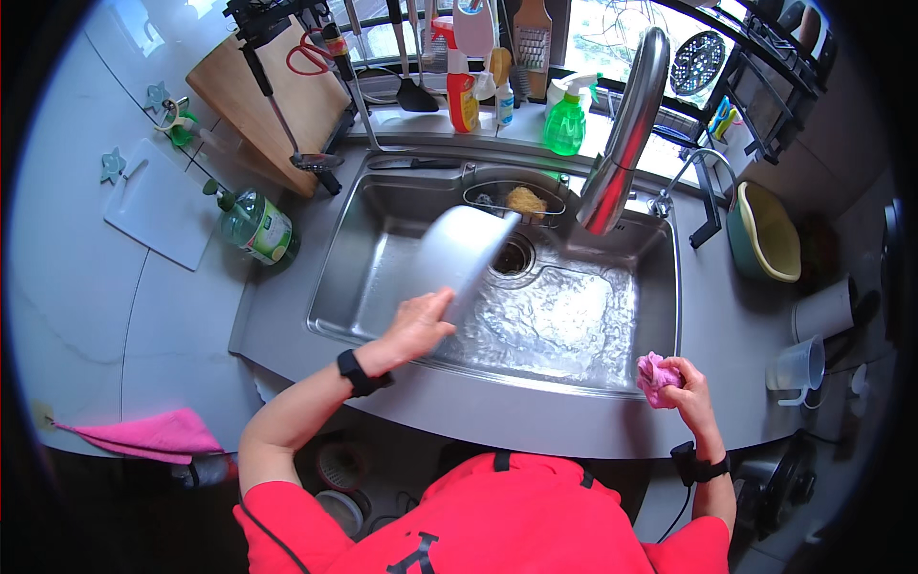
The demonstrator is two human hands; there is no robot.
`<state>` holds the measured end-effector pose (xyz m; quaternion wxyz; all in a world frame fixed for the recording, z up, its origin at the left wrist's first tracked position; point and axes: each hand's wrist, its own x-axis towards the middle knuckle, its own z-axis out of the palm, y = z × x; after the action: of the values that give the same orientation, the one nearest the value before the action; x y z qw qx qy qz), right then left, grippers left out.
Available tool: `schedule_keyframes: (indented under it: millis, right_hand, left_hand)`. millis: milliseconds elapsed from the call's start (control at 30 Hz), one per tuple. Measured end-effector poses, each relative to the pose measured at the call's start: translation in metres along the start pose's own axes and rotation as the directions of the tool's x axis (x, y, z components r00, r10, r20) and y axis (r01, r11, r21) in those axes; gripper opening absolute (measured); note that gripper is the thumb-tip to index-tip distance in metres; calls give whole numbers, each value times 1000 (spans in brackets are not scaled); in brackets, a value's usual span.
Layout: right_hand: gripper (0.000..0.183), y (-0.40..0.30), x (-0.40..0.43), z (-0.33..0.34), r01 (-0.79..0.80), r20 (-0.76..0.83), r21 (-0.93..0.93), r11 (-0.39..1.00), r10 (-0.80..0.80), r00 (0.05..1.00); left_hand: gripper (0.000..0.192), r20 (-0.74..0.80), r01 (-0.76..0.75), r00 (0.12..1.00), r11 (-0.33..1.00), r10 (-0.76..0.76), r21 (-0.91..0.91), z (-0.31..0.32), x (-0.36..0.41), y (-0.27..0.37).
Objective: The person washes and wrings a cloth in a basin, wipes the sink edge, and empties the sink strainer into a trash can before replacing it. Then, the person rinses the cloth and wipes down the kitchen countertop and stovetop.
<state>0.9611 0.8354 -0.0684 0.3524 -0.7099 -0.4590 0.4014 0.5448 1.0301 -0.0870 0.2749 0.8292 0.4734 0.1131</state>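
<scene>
My left hand (412,324) grips the near edge of a white basin or large bowl (462,244), tilted on its side over the left half of the sink. Motion blurs it, so its exact kind is hard to tell. My right hand (690,397) holds a crumpled pink cloth (656,379) above the counter by the sink's front right corner. Shallow, rippling water covers the floor of the stainless steel sink (602,337). The drain (513,256) shows just right of the white vessel.
A chrome faucet (624,136) arches over the sink's back right. Behind the drain hangs a wire caddy with a yellow scouring pad (527,202). A green detergent pump bottle (259,228) stands left; a green-and-cream basin (766,233) and a clear measuring jug (796,369) are right.
</scene>
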Motion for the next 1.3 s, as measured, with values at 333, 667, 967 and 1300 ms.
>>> schedule_keyframes:
  millis: [333, 667, 967, 1300]
  right_hand:
    - [31, -7, 19, 14, 115, 75, -83, 990, -109, 991]
    - [31, 1, 14, 5, 108, 73, -84, 991, -102, 992]
    - [31, 2, 11, 2, 83, 58, -96, 992, -77, 995]
    - [33, -4, 15, 0, 64, 50, -122, 990, -59, 997]
  left_hand:
    - [33, -180, 113, 982, 950, -62, 290, -41, -47, -40]
    - [33, -271, 122, 962, 938, -31, 324, -43, -57, -40]
    - [33, -248, 112, 969, 923, -19, 368, -39, -61, -44]
    - [33, -250, 117, 968, 920, -22, 374, -36, -63, -45]
